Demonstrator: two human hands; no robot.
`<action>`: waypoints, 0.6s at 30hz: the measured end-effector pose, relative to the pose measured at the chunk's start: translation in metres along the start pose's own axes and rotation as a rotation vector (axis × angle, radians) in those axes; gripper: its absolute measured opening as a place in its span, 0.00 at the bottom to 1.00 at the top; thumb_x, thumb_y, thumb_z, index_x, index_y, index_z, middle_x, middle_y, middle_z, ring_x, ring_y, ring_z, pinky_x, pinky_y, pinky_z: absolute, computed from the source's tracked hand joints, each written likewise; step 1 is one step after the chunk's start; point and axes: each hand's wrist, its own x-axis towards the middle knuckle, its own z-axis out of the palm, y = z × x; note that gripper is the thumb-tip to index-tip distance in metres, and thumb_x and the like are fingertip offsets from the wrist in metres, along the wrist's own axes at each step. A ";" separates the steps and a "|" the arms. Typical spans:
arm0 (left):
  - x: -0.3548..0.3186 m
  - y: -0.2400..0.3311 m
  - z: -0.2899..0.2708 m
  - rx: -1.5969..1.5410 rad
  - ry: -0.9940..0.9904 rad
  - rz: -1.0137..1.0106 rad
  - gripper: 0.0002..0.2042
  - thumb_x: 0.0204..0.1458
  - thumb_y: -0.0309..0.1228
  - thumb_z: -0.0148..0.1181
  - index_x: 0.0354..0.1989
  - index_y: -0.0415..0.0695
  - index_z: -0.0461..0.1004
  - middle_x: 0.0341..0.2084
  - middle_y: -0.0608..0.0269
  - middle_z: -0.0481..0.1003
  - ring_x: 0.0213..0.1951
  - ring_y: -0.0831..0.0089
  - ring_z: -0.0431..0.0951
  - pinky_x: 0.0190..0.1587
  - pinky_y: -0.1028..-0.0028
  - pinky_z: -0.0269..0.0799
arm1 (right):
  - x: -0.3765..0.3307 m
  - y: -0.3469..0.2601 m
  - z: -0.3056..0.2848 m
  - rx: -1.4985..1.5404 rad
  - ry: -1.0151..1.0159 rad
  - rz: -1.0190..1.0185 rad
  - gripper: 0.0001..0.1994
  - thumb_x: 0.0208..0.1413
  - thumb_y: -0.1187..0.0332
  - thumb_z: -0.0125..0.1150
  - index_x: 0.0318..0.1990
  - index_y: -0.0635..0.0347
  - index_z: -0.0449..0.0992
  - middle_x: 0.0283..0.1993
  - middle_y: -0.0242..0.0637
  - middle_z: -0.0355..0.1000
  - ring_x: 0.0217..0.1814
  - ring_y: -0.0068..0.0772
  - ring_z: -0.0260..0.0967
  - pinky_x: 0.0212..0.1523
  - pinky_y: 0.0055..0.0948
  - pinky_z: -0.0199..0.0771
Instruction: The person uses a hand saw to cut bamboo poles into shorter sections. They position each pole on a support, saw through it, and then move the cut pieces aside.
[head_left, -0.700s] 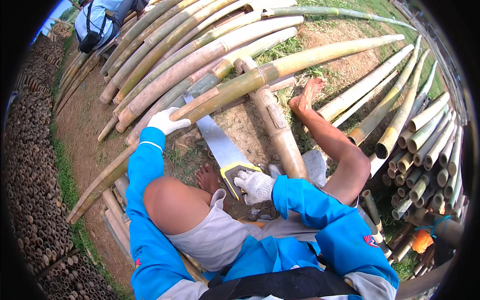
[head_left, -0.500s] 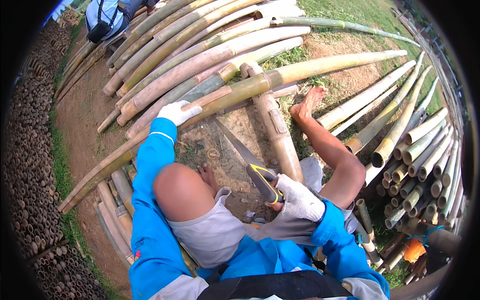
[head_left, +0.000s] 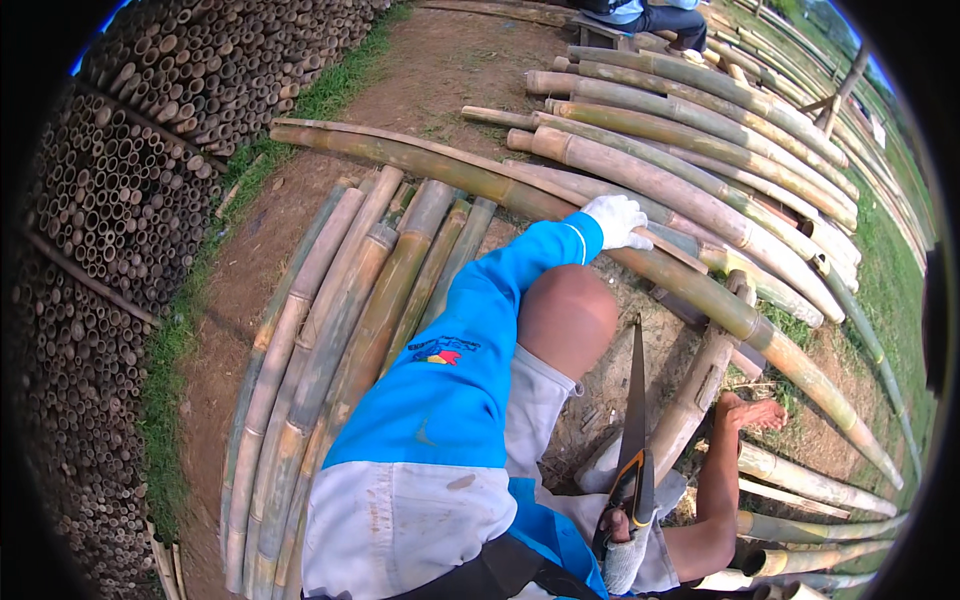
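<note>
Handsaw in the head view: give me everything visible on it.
The handsaw has a long, narrow, dark metal blade tapering to a point, and a black handle with yellow-orange trim. The gloved right hand grips the handle low in the picture. The blade points up and away, its tip near the bare knee, over sawdust-strewn ground beside a short bamboo support. It looks lifted off the long bamboo pole that the gloved left hand steadies.

Bamboo hems in the sawing spot

Bare dirt point(head_left: 610, 400) lies open beside the raised knee point(head_left: 567, 318); the long bamboo pole point(head_left: 700, 290) bars the way ahead, laid poles point(head_left: 330, 330) crowd the left, stacked culms point(head_left: 110, 200) wall the far left
</note>
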 end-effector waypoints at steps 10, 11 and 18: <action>0.010 -0.020 -0.028 0.119 -0.167 0.102 0.17 0.66 0.46 0.65 0.54 0.50 0.79 0.39 0.49 0.85 0.44 0.44 0.87 0.47 0.45 0.83 | -0.012 -0.005 0.001 0.041 -0.009 0.062 0.30 0.76 0.61 0.64 0.80 0.58 0.65 0.68 0.38 0.72 0.49 0.24 0.66 0.46 0.24 0.71; 0.017 -0.020 -0.033 0.123 -0.195 0.098 0.17 0.66 0.46 0.65 0.55 0.50 0.79 0.39 0.48 0.85 0.43 0.44 0.87 0.46 0.44 0.83 | -0.011 -0.006 0.002 0.043 0.005 0.082 0.30 0.76 0.61 0.65 0.79 0.59 0.65 0.68 0.38 0.71 0.50 0.26 0.67 0.47 0.26 0.72; 0.033 -0.011 -0.044 0.129 -0.205 0.116 0.14 0.67 0.40 0.60 0.56 0.50 0.80 0.40 0.48 0.86 0.43 0.44 0.88 0.45 0.42 0.83 | -0.002 -0.008 0.010 -0.018 -0.010 0.048 0.21 0.75 0.65 0.64 0.70 0.60 0.71 0.57 0.36 0.74 0.49 0.29 0.72 0.49 0.32 0.77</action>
